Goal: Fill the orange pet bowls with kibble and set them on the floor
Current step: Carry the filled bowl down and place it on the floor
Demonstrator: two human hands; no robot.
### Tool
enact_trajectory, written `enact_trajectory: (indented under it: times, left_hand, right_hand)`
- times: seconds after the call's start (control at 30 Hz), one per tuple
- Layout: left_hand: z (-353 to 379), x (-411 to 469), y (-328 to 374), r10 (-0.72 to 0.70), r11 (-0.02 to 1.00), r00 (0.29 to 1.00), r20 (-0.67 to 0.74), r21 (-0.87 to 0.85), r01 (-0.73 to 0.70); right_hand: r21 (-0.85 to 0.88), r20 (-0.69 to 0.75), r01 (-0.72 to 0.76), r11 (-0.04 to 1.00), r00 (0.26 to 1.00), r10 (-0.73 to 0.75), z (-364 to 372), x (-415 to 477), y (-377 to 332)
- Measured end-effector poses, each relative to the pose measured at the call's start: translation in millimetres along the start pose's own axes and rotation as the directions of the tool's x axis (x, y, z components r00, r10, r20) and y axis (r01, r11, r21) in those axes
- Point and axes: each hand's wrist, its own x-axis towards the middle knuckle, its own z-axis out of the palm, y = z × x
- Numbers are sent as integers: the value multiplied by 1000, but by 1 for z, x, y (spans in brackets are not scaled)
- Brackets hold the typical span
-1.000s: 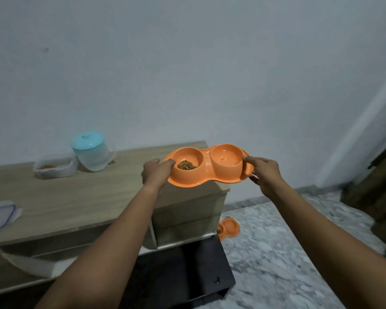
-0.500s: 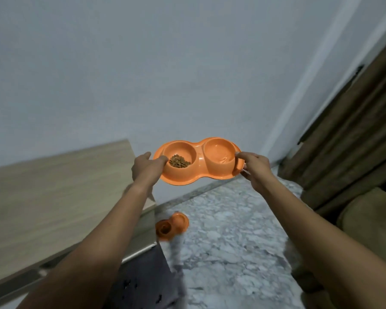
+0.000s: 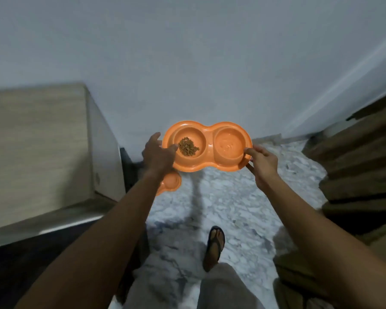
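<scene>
A person holds the double orange pet bowl (image 3: 210,136) in the air over the marble floor (image 3: 227,201), a little above the middle of the view and roughly level, with its long side running from nine o'clock to three o'clock. The left hand (image 3: 157,156) grips the bowl's nine o'clock end, with the thumb lying over the rim towards the well and the fingers out of sight beneath. The right hand (image 3: 262,162) pinches the three o'clock end, thumb on top of the rim and fingers curled below it. A small heap of brown kibble (image 3: 188,146) lies in the left well, off towards its near side; the right well looks glossy, and whether it holds anything cannot be told. At seven o'clock from the held bowl, a second orange bowl (image 3: 172,182) sits on the floor, partly hidden behind the left forearm and just beside the corner of the wooden bench (image 3: 36,148), which fills the nine o'clock side of the view. A pale wall (image 3: 187,63) stands at twelve o'clock. Brown curtain folds (image 3: 361,157) hang at three o'clock. At six o'clock, one foot in a dark sandal (image 3: 215,244) stands on the floor, with grey cloth of the person's clothing (image 3: 221,286) below it.
</scene>
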Motion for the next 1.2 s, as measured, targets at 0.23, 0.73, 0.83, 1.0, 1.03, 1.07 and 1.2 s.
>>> enact_trajectory:
  times: [0.23, 0.73, 0.83, 1.0, 1.03, 1.07, 1.2]
  left_hand:
    - [144, 76, -117, -228, 971, 963, -146, -102, 214]
    - [379, 281, -499, -403, 900, 903, -147, -245, 361]
    - [399, 308, -543, -373, 923, 913, -162, -162, 349]
    - [428, 334, -571, -317, 947, 927, -202, -13, 321]
    - [430, 337, -572, -309, 949, 927, -210, 1, 317]
    - [433, 340, -573, -305, 949, 927, -217, 11, 315]
    - [442, 345, -578, -290, 949, 933, -214, 57, 309]
  right_hand:
    - [-130, 72, -158, 979, 983, 168, 3, 169, 108]
    - [-201, 63, -187, 962, 977, 203, 54, 464, 494]
    - [-219, 34, -169, 961, 983, 181, 62, 499, 548]
    - [-237, 13, -150, 960, 987, 158, 70, 537, 596]
    - [-242, 9, -140, 960, 989, 146, 73, 539, 599]
    - [-245, 0, -128, 961, 991, 133, 75, 541, 601]
    - [-298, -10, -97, 950, 995, 98, 79, 544, 604]
